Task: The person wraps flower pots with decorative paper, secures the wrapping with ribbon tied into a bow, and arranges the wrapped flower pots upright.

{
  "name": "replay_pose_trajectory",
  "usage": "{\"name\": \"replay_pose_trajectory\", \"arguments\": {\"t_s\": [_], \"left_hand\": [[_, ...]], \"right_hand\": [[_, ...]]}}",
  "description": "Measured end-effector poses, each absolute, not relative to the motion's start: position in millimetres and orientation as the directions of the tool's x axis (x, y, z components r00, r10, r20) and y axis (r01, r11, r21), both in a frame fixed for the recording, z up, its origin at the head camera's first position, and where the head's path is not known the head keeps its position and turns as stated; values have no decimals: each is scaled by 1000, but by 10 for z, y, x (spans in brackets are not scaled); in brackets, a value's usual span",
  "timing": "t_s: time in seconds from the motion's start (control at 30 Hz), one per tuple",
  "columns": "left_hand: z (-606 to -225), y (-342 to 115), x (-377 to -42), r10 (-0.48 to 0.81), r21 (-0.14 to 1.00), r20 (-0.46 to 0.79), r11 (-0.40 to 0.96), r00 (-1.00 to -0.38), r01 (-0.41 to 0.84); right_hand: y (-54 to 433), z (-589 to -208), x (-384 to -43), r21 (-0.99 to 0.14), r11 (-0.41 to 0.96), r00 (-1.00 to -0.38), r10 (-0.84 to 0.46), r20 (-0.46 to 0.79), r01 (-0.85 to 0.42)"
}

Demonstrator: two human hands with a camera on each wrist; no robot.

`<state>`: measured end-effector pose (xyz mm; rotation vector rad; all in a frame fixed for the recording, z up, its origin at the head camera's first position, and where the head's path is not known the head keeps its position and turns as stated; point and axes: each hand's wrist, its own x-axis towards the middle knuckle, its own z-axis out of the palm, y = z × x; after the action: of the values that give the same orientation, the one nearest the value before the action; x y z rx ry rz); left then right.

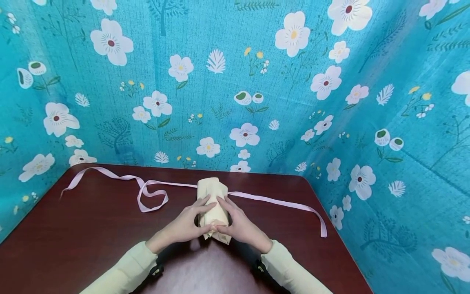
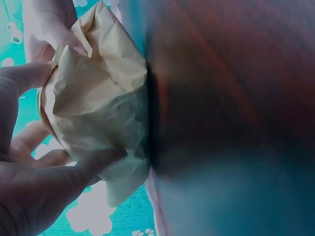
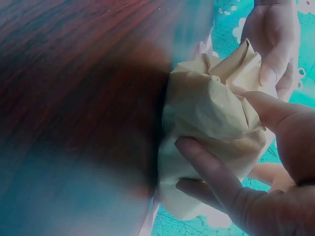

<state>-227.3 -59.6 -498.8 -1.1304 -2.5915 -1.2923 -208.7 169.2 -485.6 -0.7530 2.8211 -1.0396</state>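
Observation:
A parcel wrapped in creased cream-brown paper (image 1: 211,187) lies lengthwise on the table, its contents hidden. My left hand (image 1: 183,223) grips it from the left and my right hand (image 1: 243,225) from the right, fingers spread over its top and sides. Both thumbs come together on the near end, where the paper is folded and crumpled. In the left wrist view, fingertips press the wrinkled end of the paper (image 2: 98,98). The right wrist view has fingers along the side of the paper (image 3: 211,108). A pale pink ribbon (image 1: 271,200) runs out from both sides of the parcel.
The dark red-brown table (image 1: 110,228) has a glossy top. On the left, the ribbon's longer end (image 1: 126,177) loops and trails to the far corner; its right end hangs near the right edge. Blue flowered cloth (image 1: 220,81) rises behind and beside the table.

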Motion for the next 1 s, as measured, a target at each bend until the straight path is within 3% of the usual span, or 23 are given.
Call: {"name": "replay_pose_trajectory", "arguments": {"t_s": [0.7,1.0], "left_hand": [[-4958,-470,-2263,534,692,390,367,-750,622],[-4807,-477,-2512,493,675,452,355,-743,646]], "right_hand": [[1691,-4860,-2137,-620,605,-848,-488,207,-500],[1637,-4707,-2403,-579,614,-837,-474,273,-537]]}}
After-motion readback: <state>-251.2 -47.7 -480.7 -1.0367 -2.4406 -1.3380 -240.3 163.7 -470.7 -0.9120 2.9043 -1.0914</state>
